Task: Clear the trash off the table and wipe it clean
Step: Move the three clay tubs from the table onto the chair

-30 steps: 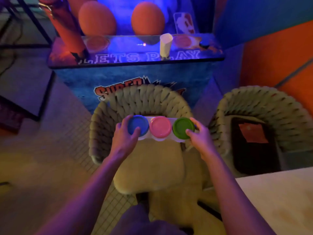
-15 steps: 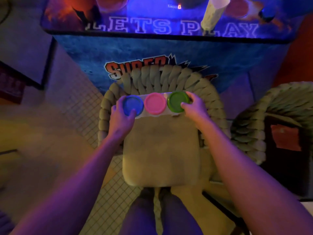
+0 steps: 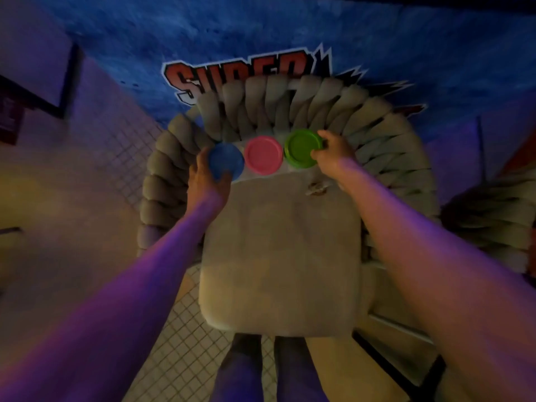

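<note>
The biggest thing under me is the rope-woven chair [image 3: 385, 146], its back against a blue arcade cabinet [image 3: 261, 33] with a red "SUPER" logo. On the chair lies a flat seat cushion [image 3: 278, 250], and everything else sits relative to that cushion.

At the cushion's far edge, right against the woven backrest, I hold a three-pot pack [image 3: 262, 155]: blue lid on the left, pink in the middle, green on the right, joined in one pale sleeve. My left hand [image 3: 207, 175] cups the blue end with the thumb curled over the lid's near rim. My right hand [image 3: 333, 153] pinches the green end, fingers wrapped round its rim.

I judge the pack stiff and fairly light, but the smooth plastic lids could slip, and the sleeve might flex in the middle, so gripping both outer ends low on the pot walls seems safest.

Just on the cushion, near my right wrist, lies a small crumpled scrap [image 3: 317, 188]; too blurred to identify.
</note>
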### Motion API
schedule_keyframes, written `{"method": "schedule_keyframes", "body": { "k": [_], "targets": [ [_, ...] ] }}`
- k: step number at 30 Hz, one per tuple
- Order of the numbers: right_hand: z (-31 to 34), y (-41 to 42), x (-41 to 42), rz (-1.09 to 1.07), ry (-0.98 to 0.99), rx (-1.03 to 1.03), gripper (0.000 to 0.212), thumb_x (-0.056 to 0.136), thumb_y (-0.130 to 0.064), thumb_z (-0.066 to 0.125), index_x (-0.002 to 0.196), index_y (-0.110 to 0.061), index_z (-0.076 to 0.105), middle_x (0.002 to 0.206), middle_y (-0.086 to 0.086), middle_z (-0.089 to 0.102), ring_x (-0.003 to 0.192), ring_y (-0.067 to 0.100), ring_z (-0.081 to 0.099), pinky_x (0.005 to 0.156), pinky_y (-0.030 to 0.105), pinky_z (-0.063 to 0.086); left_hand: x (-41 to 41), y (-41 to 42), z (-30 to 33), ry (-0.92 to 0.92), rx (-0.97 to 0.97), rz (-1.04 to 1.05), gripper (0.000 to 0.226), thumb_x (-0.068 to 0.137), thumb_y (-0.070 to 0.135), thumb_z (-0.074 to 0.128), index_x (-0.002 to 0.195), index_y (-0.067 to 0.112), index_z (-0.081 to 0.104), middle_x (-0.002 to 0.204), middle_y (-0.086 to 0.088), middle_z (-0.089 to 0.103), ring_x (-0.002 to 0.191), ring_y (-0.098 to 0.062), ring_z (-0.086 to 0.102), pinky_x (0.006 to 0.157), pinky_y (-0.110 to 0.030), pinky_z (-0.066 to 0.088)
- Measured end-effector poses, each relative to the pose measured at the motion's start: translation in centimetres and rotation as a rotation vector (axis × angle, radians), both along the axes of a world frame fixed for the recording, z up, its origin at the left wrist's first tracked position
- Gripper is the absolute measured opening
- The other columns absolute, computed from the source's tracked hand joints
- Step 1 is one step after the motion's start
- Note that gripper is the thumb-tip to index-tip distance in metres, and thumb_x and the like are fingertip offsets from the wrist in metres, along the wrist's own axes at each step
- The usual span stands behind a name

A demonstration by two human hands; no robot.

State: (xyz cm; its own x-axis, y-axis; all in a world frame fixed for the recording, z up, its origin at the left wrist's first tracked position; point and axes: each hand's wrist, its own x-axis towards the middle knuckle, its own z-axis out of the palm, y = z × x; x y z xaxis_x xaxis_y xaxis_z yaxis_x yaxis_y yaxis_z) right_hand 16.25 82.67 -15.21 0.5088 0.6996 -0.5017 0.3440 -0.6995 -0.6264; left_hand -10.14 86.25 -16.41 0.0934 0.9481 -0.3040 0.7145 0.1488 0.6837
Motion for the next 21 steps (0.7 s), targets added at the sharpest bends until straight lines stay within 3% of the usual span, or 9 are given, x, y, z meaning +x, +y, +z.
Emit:
{"method": "schedule_keyframes", "body": {
  "k": [4,12,15,21],
  "targets": [
    [-3.2,0.5,0.9,0.054,-0.025,-0.02,0.054,0.088,-0.009,0.065,0.14,-0.014,0.052,0.136,0.008,0.059,0.125,0.022,0.055,0.1,0.025,0.041,1.1,0.6,-3.2,0.0,-0.027,0.033,0.067,0.093,0.024,0.064,0.151,0.018,0.033,0.146,-0.019,0.048,0.13,-0.037,0.048,0.102,-0.037,0.041],
    [-7.8,0.2,1.7,0.112,-0.039,-0.099,0.06,0.084,-0.011,0.067,0.141,-0.016,0.046,0.137,0.012,0.055,0.124,0.027,0.054,0.106,0.035,0.043,2.0,1.2,-7.1,0.015,-0.004,-0.055,0.073,0.091,0.018,0.061,0.155,0.018,0.026,0.147,-0.018,0.048,0.129,-0.043,0.048,0.1,-0.043,0.043],
    [-8.5,0.1,1.7,0.138,-0.058,-0.12,0.061,0.083,-0.011,0.067,0.141,-0.016,0.048,0.137,0.011,0.057,0.126,0.027,0.054,0.107,0.036,0.043,2.1,1.2,-8.3,0.006,-0.002,-0.047,0.077,0.087,0.025,0.061,0.156,0.018,0.026,0.151,-0.014,0.044,0.135,-0.038,0.045,0.107,-0.041,0.041],
    [-9.7,-0.2,1.6,0.192,-0.08,-0.152,0.054,0.084,-0.015,0.066,0.137,-0.015,0.053,0.133,0.013,0.061,0.123,0.03,0.057,0.104,0.04,0.046,2.0,0.9,-10.0,0.025,0.02,-0.103,0.077,0.092,0.014,0.063,0.157,0.016,0.024,0.156,-0.013,0.037,0.141,-0.035,0.038,0.114,-0.037,0.032]
  ]
}}
